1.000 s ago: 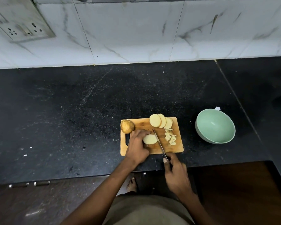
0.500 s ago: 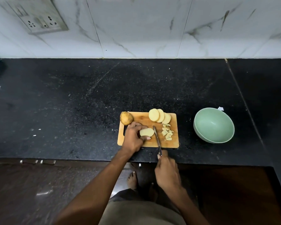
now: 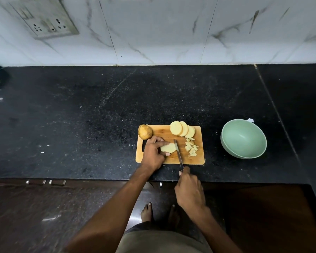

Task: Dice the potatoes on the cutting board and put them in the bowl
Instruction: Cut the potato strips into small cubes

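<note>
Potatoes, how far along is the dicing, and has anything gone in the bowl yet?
Done: a small pile of dice lies on the board. In hand: the left hand holds a slice while the right hand sets the knife at it. Left: three slices, the unpeeled potato piece, and all the transfer, since the bowl looks empty.

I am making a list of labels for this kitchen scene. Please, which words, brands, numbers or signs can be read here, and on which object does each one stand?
No text can be read in this picture.
Socket plate on the wall: only holes and switches, no lettering legible.
Green bowl, cutting board, knife: no marking visible.
White scrap behind the bowl: blank, too small to tell.
</note>
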